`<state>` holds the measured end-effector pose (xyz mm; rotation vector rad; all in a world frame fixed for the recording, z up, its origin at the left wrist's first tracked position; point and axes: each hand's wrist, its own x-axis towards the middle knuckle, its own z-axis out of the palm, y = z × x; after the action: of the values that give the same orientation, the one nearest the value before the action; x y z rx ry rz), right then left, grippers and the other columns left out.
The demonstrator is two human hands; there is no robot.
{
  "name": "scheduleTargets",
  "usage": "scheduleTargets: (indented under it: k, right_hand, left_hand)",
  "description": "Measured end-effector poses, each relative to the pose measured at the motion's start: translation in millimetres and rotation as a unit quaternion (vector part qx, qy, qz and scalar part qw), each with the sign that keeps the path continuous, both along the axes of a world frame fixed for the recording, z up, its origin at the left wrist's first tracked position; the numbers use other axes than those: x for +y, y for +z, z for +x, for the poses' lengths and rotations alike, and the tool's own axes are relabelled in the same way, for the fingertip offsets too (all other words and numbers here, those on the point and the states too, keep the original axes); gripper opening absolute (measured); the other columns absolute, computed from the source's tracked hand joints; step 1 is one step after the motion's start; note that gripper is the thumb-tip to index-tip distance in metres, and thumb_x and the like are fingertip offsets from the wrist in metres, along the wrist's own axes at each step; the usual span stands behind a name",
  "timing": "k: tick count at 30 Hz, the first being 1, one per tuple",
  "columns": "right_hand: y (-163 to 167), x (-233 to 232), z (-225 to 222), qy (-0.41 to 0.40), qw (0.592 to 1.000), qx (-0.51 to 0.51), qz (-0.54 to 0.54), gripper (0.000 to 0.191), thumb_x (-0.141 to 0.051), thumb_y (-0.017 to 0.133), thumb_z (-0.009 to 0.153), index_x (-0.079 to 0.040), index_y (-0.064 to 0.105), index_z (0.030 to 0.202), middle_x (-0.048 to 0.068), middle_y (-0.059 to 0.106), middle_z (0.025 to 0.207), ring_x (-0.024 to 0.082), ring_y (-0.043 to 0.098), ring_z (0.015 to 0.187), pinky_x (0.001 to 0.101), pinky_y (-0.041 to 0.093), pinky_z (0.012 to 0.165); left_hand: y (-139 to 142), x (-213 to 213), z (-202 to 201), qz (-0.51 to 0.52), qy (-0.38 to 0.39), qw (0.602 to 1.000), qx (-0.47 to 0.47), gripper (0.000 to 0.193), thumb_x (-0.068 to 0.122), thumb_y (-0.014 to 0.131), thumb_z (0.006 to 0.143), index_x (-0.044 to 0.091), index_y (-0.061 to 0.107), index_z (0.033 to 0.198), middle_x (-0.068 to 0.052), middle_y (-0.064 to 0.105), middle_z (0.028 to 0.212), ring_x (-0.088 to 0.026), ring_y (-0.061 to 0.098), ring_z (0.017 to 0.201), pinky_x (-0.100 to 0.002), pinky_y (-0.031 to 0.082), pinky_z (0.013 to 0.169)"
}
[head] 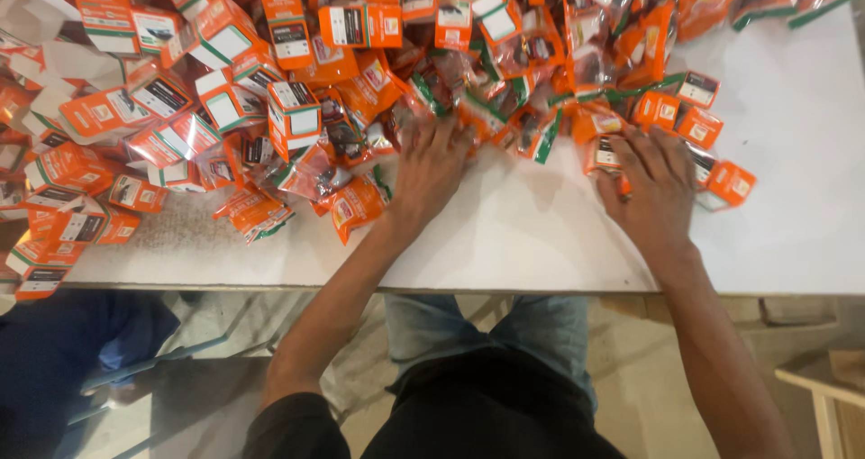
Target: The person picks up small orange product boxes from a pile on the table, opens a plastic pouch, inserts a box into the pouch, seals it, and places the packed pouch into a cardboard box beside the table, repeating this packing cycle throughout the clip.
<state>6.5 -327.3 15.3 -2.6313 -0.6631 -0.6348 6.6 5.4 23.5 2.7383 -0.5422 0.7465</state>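
The person sits at a white worktop (541, 243) and has both hands down at the near edge of a big heap. The left hand (431, 166) lies flat on the clear packets (356, 202), with the fingers spread apart and not closed on anything. The right hand (656, 184) rests on a few small orange boxes (694, 126); its fingers are also apart and a little bent, and I cannot tell if one box is pinched under them.

To my eye the work is far from finished. Most of the orange and white boxes (297, 108) are piled without order over the far and left part of the worktop, many with open flaps, mixed with the packets. Only a small group of closed boxes stands apart beside the right hand, so little seems sorted and much is left.

The near strip of the worktop is bare and smooth, with a worn, speckled patch (180, 234) at the left. Below it I see the person's jeans (491, 328), a pale floor (631, 369), something blue (63, 360) at the left and a wooden piece (824, 382) at the right.
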Motion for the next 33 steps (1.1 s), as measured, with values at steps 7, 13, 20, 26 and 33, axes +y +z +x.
scheduleTargets:
  k: [7, 13, 20, 26, 33]
  right_hand:
    - [31.7, 38.9, -7.4, 0.038, 0.998, -0.051, 0.014, 0.080, -0.037, 0.084, 0.084, -0.002, 0.048, 0.146, 0.024, 0.041, 0.156, 0.045, 0.039, 0.145, 0.0627, 0.029, 0.120]
    - [27.4, 114.1, -59.1, 0.166, 0.961, 0.132, 0.179, 0.053, -0.002, 0.072, 0.078, -0.009, 0.062, 0.130, 0.014, 0.063, 0.136, 0.036, 0.063, 0.122, 0.0426, 0.056, 0.097]
    - [3.1, 117.7, -141.2, 0.205, 0.894, 0.226, 0.328, 0.020, -0.005, 0.072, 0.070, -0.008, 0.064, 0.088, 0.008, 0.067, 0.085, 0.027, 0.068, 0.072, 0.0341, 0.055, 0.062]
    - [-10.1, 89.0, -151.1, 0.160, 0.900, 0.242, 0.326, 0.026, -0.017, 0.080, 0.066, -0.008, 0.055, 0.068, 0.008, 0.054, 0.056, 0.026, 0.056, 0.049, 0.0349, 0.043, 0.048]
    - [-12.5, 57.7, -130.4, 0.092, 0.886, 0.256, 0.375, 0.024, -0.022, 0.076, 0.083, -0.006, 0.061, 0.074, 0.003, 0.062, 0.062, 0.017, 0.060, 0.052, 0.0332, 0.047, 0.051]
  left_hand:
    - [25.9, -10.3, -23.1, -0.220, -0.039, 0.975, 0.023, 0.018, 0.012, 0.082, 0.085, 0.012, 0.069, 0.098, -0.005, 0.072, 0.096, -0.025, 0.068, 0.093, -0.041, 0.052, 0.090]
    - [86.5, -5.8, -35.8, -0.318, -0.215, 0.857, 0.343, 0.015, 0.008, 0.076, 0.084, 0.008, 0.068, 0.096, -0.005, 0.072, 0.077, -0.018, 0.076, 0.073, -0.030, 0.060, 0.069]
    - [79.6, 3.7, 112.2, -0.101, 0.026, 0.994, -0.040, 0.049, 0.036, 0.088, 0.082, 0.004, 0.074, 0.116, -0.018, 0.064, 0.132, -0.038, 0.050, 0.130, -0.058, 0.040, 0.103]
    - [76.5, -14.0, 122.8, -0.139, -0.083, 0.984, -0.079, 0.028, 0.018, 0.085, 0.083, 0.014, 0.070, 0.106, -0.020, 0.054, 0.147, -0.040, 0.037, 0.145, -0.051, 0.038, 0.116]
    - [23.5, -38.9, -38.5, -0.390, -0.151, 0.885, 0.204, 0.043, 0.015, 0.086, 0.074, 0.012, 0.064, 0.112, -0.008, 0.071, 0.109, -0.025, 0.068, 0.107, -0.041, 0.054, 0.094]
